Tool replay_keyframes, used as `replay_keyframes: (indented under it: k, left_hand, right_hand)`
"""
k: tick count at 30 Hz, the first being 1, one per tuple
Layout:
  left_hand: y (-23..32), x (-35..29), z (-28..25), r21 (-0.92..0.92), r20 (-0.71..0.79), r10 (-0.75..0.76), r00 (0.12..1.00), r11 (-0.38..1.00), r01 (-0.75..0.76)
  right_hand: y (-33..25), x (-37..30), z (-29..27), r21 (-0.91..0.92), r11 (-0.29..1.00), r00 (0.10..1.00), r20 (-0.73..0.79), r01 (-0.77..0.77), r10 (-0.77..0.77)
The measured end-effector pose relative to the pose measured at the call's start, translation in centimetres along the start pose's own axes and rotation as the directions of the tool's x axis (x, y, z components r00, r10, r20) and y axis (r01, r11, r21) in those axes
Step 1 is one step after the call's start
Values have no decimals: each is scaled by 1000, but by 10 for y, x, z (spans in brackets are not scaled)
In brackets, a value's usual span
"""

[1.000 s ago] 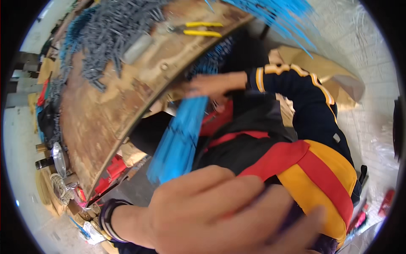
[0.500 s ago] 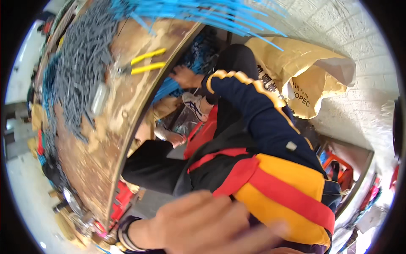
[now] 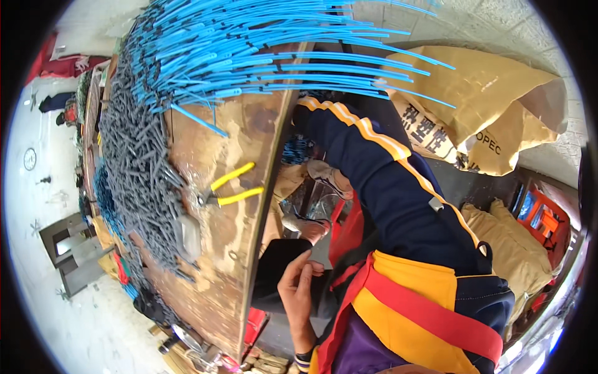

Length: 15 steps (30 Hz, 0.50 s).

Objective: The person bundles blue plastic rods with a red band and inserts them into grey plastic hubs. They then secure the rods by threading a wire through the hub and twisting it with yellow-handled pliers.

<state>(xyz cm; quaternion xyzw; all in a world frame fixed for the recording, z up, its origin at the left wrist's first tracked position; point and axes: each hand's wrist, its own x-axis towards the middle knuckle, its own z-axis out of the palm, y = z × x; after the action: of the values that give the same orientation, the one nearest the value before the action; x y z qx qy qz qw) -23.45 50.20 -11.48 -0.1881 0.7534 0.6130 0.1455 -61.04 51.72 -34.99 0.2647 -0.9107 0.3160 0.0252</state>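
1. Spanning our left side, the wooden surface (image 3: 218, 299) carries most of what we see.
2. Across its far end, our blue strips (image 3: 249, 62) lie in a thick fan, tips jutting past the edge.
3. Near those tips, a tan paper sack (image 3: 473, 93) rests with its mouth gaping.
4. Our right arm, in a striped navy sleeve (image 3: 374, 168), reaches to the surface's edge. The right grip is hidden there, so we cannot tell how wide it is or whether it has hold of anything. A second ago it was at a blue bundle over our legs; now no bundle shows there, which we take to mean it was laid down below, where our work now seems to be.
5. Grey pieces (image 3: 134, 149) form a long heap down the surface, partly under the strips.
6. Our left grip (image 3: 298, 287), large and blurred half a second ago, is now small and sharp beside our dark-clothed thigh (image 3: 265, 280). Its fingers are loosely bent and we see nothing in them, though something tiny could be hidden; we judge it idle.
7. Yellow-handled cutters (image 3: 240, 196) lie with handles spread, apart from both arms.
8. Near them sits a translucent block (image 3: 187, 237), touching the grey heap.
9. Beneath the edge, near our cuff, a blue bunch (image 3: 296, 151) peeks out.
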Motion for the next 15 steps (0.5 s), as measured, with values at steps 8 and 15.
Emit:
replay_keyframes:
  k: [8, 15]
  left_hand:
    - [-19, -5, -28, -58, -83, -154, 985, 987, 150]
    - [-32, -12, -16, -60, 36, -225, 974, 972, 227]
  right_hand:
    - [0, 29, 8, 238, 964, 983, -102, -123, 151]
    - [-3, 4, 33, 431, 876, 954, -97, -216, 282]
